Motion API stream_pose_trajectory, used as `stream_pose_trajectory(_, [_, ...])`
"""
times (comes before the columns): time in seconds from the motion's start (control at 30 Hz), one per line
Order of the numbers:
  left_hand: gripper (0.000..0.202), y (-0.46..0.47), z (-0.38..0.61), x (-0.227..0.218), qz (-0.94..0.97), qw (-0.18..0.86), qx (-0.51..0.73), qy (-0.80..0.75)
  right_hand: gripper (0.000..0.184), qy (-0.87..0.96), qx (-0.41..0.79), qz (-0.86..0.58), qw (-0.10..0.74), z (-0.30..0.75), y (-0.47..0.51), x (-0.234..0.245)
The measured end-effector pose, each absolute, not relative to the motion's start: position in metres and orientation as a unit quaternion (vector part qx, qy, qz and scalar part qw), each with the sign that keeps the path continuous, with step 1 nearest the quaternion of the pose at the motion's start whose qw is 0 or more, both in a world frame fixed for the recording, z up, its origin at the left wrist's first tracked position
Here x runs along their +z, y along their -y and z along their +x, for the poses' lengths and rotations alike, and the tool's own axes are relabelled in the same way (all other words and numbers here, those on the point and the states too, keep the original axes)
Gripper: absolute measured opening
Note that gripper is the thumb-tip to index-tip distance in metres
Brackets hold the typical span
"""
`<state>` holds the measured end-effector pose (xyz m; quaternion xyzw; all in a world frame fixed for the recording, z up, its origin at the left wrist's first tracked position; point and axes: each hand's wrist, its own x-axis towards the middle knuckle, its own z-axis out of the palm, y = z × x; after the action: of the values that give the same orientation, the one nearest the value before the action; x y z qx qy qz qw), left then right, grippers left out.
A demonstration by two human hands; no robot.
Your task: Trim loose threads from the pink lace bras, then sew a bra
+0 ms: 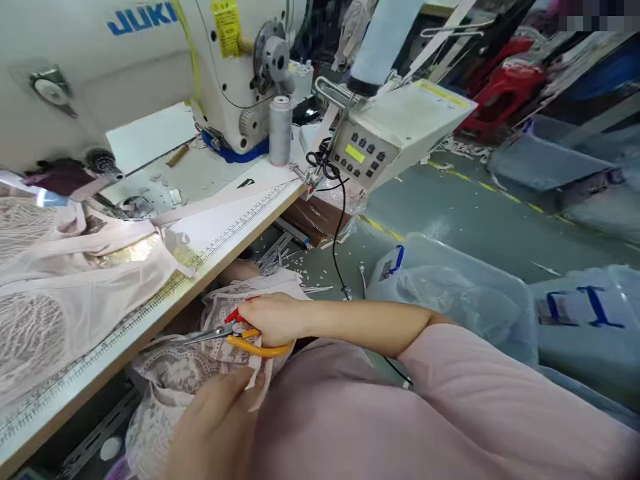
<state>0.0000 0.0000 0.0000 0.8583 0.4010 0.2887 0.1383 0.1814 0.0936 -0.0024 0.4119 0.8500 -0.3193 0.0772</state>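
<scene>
My right hand (pixel 275 321) is closed around scissors (pixel 250 345) with orange and red handles; their metal blades point left across the lace. Below it, my left hand (pixel 215 417) is slightly blurred, with its fingers closed on pale pink lace fabric (pixel 187 365) over my lap. Thin pale strips (pixel 257 380) hang between the two hands. On the sewing table (pixel 240 220), more pale lace and mesh pieces (pixel 95 280) lie spread to the left, over a printed ruler near the edge.
A JUKI sewing machine (pixel 145 60) stands on the table, with a grey thread cone (pixel 281 133) beside it. A control box (pixel 380 143) juts out past the table corner. Clear plastic bins (pixel 450 257) stand on the floor at right; a black cable (pixel 336 253) hangs down near my arm.
</scene>
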Motion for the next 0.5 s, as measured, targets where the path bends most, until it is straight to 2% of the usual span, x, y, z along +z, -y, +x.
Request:
stream_pose_trajectory(0.1, [0.028,0.000,-0.001,0.001,0.856,0.142,0.275,-0.413,0.024,-0.838,-0.359,0.409,0.052,0.190,-0.097,-0.007])
stream_pose_trajectory(0.17, [0.025,0.002,0.000,0.001,0.811,0.139,0.286,-0.491,0.026,-0.810,-0.426,0.402,0.010,0.197,-0.095,-0.009])
stream_pose_trajectory(0.33, [0.019,0.003,0.010,0.000,0.608,0.177,0.346,-0.692,0.046,-0.583,-0.701,0.356,-0.204,0.209,-0.077,-0.020])
stream_pose_trajectory(0.43, [0.046,-0.001,0.017,0.002,0.491,0.250,0.385,-0.740,0.059,-0.546,-0.719,0.367,-0.225,0.210,-0.067,-0.028])
stream_pose_trajectory(0.5, [0.064,-0.003,0.020,0.005,0.445,0.312,0.429,-0.721,0.057,-0.576,-0.679,0.398,-0.220,0.210,-0.063,-0.031])
